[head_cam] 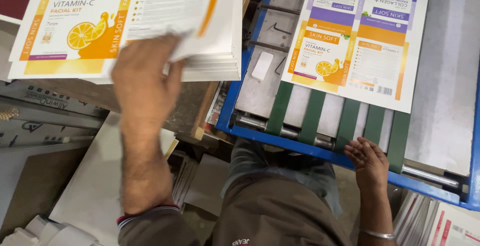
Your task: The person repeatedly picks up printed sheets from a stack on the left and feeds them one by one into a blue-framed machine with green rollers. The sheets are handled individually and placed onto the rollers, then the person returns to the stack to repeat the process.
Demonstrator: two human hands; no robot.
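A stack of printed sheets (210,61) is seen at the upper left, resting on a wooden surface. Each sheet is white card laid out as flat, uncut carton panels, with orange and yellow bands, blocks of small text and a picture of sliced orange fruit. The top sheet (165,6) is lifted at its near edge and is blurred there. The left hand (145,81) is laid against that edge, with the fingers curled onto the card; whether the sheet is pinched between thumb and fingers cannot be told from the blur.

To the right, a single printed sheet (357,36) lies flat on the feed table of a blue-framed machine (260,133). It carries the same orange panels at its near side and purple and white panels at its far side. Under it, green belts (312,116) run toward the near edge over grey metal plates.

The right hand (370,161) is rested on the machine's near blue rail, fingers loosely spread and holding nothing, just short of the sheet. A metal bangle (377,234) is worn on that wrist.
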